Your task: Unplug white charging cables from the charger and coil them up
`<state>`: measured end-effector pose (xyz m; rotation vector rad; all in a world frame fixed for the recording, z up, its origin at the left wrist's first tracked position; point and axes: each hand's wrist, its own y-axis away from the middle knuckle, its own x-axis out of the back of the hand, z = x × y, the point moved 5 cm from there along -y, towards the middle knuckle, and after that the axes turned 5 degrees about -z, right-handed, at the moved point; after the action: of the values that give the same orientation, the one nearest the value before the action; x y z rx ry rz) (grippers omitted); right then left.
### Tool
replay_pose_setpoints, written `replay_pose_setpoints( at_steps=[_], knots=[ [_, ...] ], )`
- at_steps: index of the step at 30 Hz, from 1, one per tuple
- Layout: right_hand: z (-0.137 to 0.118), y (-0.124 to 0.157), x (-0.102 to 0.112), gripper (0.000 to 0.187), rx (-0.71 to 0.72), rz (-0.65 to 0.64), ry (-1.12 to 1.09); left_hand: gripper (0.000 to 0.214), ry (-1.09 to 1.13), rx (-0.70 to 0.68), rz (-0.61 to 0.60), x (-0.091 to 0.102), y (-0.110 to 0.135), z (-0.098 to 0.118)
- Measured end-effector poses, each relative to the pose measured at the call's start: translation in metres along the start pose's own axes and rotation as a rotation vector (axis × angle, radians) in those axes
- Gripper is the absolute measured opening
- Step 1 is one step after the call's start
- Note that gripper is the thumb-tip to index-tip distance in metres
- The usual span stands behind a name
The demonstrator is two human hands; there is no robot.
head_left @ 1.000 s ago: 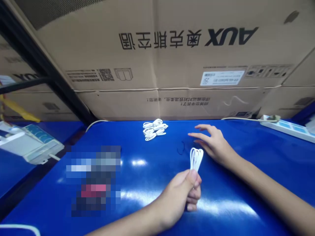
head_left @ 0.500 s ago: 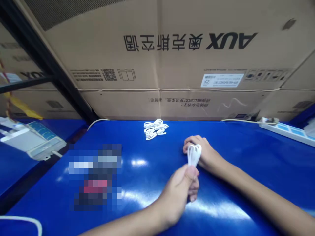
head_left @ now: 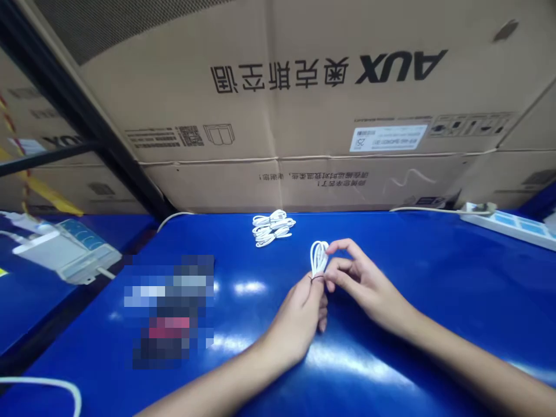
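My left hand (head_left: 299, 315) is closed round the lower part of a coiled white cable (head_left: 319, 259), whose loops stick up above the thumb. A thin dark tie (head_left: 317, 277) crosses the coil just over the thumb. My right hand (head_left: 362, 281) is at the coil's right side, its thumb and fingertips pinched at the end of the tie, with the index finger curved beside the loops. Beyond them, several bundled white cables (head_left: 273, 227) lie together on the blue table (head_left: 243, 313).
A large cardboard box (head_left: 278, 116) stands along the back edge. At the left is a power strip with a white plug (head_left: 52, 249); another power strip (head_left: 512, 226) lies at the far right. A pixelated patch (head_left: 169, 313) hides something on the left of the table.
My left hand has moved left and slightly up with the coil. My right hand, earlier curled on the table behind it, has come to the coil, where the dark tie now shows.
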<state>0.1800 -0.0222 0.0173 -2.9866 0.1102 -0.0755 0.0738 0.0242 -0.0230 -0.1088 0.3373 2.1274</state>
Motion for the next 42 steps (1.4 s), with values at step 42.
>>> replay_pose_setpoints(
  at_steps=[42],
  knots=[
    [0.016, 0.000, 0.014, 0.033, -0.365, -0.502, -0.176, 0.031, -1.104, -0.625, -0.325, -0.004, 0.038, 0.058]
  ],
)
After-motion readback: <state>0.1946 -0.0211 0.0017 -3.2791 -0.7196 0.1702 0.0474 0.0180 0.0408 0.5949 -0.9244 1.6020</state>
